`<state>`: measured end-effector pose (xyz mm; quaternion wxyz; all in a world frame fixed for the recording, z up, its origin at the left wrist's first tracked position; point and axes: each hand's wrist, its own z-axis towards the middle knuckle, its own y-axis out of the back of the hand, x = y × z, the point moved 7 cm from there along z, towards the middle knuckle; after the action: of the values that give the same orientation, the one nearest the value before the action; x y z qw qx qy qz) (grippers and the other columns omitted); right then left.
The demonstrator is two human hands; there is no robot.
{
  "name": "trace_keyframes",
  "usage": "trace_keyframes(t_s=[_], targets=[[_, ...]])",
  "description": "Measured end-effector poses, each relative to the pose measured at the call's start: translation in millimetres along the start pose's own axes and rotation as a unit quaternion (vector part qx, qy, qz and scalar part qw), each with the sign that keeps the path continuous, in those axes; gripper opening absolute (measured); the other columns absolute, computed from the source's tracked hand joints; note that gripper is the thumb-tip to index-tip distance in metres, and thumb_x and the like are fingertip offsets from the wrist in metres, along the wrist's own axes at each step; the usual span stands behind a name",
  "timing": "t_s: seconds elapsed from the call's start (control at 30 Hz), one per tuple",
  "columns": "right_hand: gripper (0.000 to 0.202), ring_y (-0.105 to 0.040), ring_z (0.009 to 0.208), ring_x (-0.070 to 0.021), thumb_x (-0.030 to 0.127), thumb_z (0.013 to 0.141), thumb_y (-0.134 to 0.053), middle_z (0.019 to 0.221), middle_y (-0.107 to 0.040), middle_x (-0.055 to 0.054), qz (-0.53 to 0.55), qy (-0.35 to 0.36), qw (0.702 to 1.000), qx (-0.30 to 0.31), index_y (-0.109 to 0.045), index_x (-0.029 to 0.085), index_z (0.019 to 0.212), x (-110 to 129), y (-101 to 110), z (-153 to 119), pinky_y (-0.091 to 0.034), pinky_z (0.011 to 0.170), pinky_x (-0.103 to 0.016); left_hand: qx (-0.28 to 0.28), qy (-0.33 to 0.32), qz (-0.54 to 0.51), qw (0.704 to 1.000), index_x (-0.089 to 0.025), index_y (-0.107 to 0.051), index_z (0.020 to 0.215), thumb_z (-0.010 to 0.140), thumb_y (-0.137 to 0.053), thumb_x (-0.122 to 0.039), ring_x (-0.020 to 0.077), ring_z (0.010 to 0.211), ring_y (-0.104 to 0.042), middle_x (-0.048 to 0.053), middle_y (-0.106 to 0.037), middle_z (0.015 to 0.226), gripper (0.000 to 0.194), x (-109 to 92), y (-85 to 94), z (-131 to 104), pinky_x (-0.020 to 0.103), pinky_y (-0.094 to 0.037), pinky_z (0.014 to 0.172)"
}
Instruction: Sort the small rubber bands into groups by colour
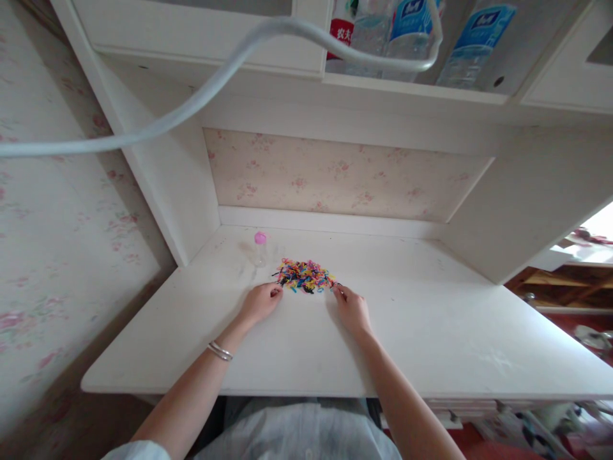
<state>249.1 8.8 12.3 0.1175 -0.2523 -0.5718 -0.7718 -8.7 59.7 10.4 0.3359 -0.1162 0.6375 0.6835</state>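
Note:
A heap of small rubber bands [306, 275] in many colours lies on the white desk [412, 332]. At the heap's left edge is my left hand [262, 300], its fingers curled together in a pinch. My right hand [350, 306] pinches at the right edge, thumb and fingers touching the outermost bands. What either pinch holds is too small to make out. Just behind the heap, to the left, stands a small clear bottle [260, 254] with a pink cap.
A shelf overhead holds several plastic bottles [407, 32]. A thick white cable [215, 83] crosses the upper view in front of it. Side panels [517, 191] of the desk's hutch rise at left and right, with a floral back panel [335, 176] between them.

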Motion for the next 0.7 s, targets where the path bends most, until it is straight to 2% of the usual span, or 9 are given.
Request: trace_keyframes(t_s=[0.17,0.3,0.4,0.53,0.7], targets=[[0.045,-0.063,0.068,-0.0146,0.048,0.090,-0.032,0.078,-0.071,-0.003,0.029,0.025,0.999,-0.022,-0.067,0.022,0.104,5.9,0.8,-10.5,-0.040,0.060,-0.020,-0.001,-0.004,0.003,1.000,-0.024,-0.069,0.089,0.079,-0.052,-0.028,0.0157,0.080,-0.064,0.001,-0.072,0.088,0.020,-3.0,0.8,-1.6,0.022,-0.044,0.071],[0.037,-0.064,0.069,-0.0131,0.044,0.091,-0.037,0.082,-0.072,-0.001,0.032,0.137,0.990,-0.030,-0.069,0.026,0.096,33.9,-4.0,-36.3,-0.040,0.063,-0.019,-0.011,-0.006,0.004,1.000,-0.023,-0.069,0.088,0.079,-0.053,-0.026,0.0141,0.080,-0.064,0.001,-0.072,0.088,0.019,-3.5,1.0,-1.5,0.021,-0.043,0.071],[0.034,-0.065,0.070,-0.0116,0.039,0.093,-0.035,0.083,-0.072,0.001,-0.003,0.193,0.981,-0.014,-0.068,0.028,0.097,52.9,-11.0,-55.6,-0.038,0.061,-0.017,-0.022,0.001,0.006,1.000,-0.022,-0.069,0.087,0.080,-0.053,-0.025,0.0131,0.078,-0.063,0.001,-0.072,0.086,0.018,-1.6,2.4,-0.5,0.020,-0.043,0.071],[0.034,-0.064,0.064,-0.0112,0.038,0.094,-0.034,0.075,-0.072,0.001,-0.063,0.203,0.977,-0.010,-0.067,0.029,0.097,62.2,-15.1,-64.2,-0.034,0.055,-0.018,-0.044,0.023,0.020,0.999,-0.021,-0.067,0.089,0.085,-0.048,-0.028,0.0130,0.077,-0.063,0.002,-0.071,0.086,0.020,2.9,5.5,1.7,0.020,-0.042,0.070],[0.035,-0.063,0.062,-0.0109,0.037,0.094,-0.034,0.073,-0.071,0.002,-0.105,0.202,0.974,0.009,-0.068,0.031,0.094,63.9,-18.2,-63.2,-0.030,0.054,-0.019,-0.060,0.056,0.053,0.995,-0.022,-0.063,0.105,0.089,-0.043,-0.036,0.0152,0.083,-0.063,0.005,-0.071,0.094,0.029,6.3,4.6,11.6,0.022,-0.042,0.071]])
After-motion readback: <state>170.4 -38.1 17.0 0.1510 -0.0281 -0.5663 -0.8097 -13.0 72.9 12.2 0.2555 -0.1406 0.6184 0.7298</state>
